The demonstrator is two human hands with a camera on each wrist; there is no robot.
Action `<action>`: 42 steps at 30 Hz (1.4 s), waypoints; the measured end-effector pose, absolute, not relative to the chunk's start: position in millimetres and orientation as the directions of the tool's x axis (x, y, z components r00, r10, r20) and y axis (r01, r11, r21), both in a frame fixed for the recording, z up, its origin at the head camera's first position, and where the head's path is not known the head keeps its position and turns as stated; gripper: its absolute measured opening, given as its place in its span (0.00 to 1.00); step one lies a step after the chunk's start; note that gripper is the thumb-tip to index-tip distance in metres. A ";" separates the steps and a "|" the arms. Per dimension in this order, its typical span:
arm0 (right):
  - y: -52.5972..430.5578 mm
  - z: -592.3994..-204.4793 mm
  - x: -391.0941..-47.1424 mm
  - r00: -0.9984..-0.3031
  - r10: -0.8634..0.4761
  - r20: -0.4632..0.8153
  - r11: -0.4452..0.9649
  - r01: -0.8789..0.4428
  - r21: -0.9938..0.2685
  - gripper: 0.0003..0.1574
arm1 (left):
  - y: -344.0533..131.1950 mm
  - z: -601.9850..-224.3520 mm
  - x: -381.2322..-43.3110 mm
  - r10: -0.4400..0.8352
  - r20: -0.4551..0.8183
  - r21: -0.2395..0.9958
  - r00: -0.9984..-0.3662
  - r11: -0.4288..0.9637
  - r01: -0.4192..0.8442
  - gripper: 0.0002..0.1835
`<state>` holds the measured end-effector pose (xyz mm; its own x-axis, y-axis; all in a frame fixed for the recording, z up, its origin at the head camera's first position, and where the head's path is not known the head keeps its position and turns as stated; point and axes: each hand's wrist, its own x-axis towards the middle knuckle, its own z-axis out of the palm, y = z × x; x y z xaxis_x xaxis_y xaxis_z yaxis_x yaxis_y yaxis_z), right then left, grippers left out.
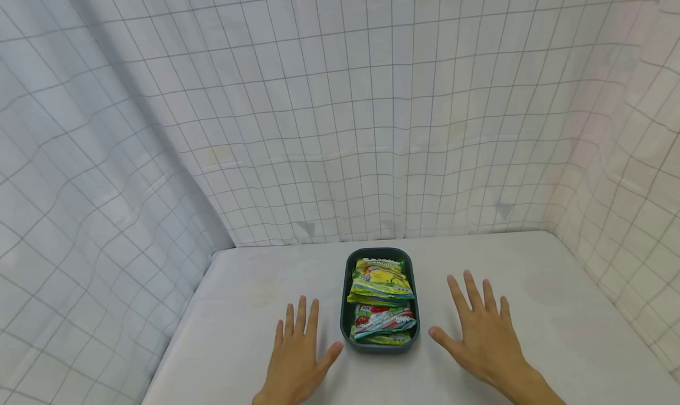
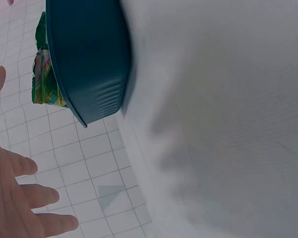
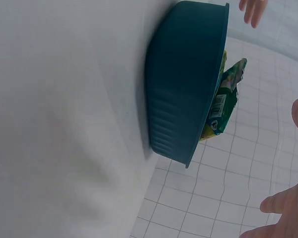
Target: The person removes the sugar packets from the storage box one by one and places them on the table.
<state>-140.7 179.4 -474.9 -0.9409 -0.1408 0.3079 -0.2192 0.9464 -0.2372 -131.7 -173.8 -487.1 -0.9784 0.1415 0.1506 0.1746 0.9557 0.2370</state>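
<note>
I have both hands flat over the white surface (image 1: 255,287), palms down, near its front edge. My left hand (image 1: 295,358) sits just left of the dark teal tray (image 1: 345,310), and my right hand (image 1: 483,334) lies a little further off on the tray's other side. The fingers (image 1: 300,316) of both hands are straight and spread and hold nothing, and neither hand touches the tray.

The tray stands midway between the left and right edges, nearer the front edge than the back one, its long side running away from me. It is packed with snack packets (image 1: 381,281): green and yellow ones toward the far end, a red and white one (image 1: 382,319) nearer me. Some poke above the rim, as the right wrist view shows (image 3: 228,94).

I judge the tray to be stiff moulded plastic with ribbed, smooth walls (image 2: 89,59), light even when filled, so it may slide if nudged. The packets look soft, crinkly and slippery, likely to shift. I would take hold at the two long walls, under the rim, one hand on each side.
</note>
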 end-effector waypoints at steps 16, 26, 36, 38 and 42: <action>168.3 -471.4 -147.8 -0.942 -0.148 0.302 0.929 -0.238 -0.285 0.64 | -168.7 -494.4 -136.1 0.116 0.135 0.299 -0.984 0.942 0.152 0.54; 163.7 -465.9 -155.5 -0.934 -0.159 0.321 0.910 -0.264 -0.319 0.62 | -164.5 -499.5 -141.0 0.132 0.185 0.316 -0.974 0.930 0.186 0.55; 162.2 -460.4 -166.9 -0.926 -0.168 0.338 0.892 -0.289 -0.347 0.63 | -157.0 -504.7 -143.3 0.161 0.293 0.367 -0.943 0.892 0.266 0.55; 161.0 -459.6 -170.3 -0.925 -0.169 0.341 0.883 -0.296 -0.365 0.62 | -154.5 -505.9 -143.3 0.164 0.284 0.403 -0.945 0.873 0.273 0.57; 158.6 -458.2 -176.3 -0.924 -0.165 0.346 0.866 -0.303 -0.397 0.62 | -149.2 -506.7 -143.4 0.185 0.263 0.462 -0.947 0.837 0.292 0.58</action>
<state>-176.3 158.6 -458.2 -0.9238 -0.1646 0.3457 -0.3030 0.8662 -0.3973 -143.4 -149.2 -506.7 -0.9468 0.1855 0.2629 0.2923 0.8375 0.4618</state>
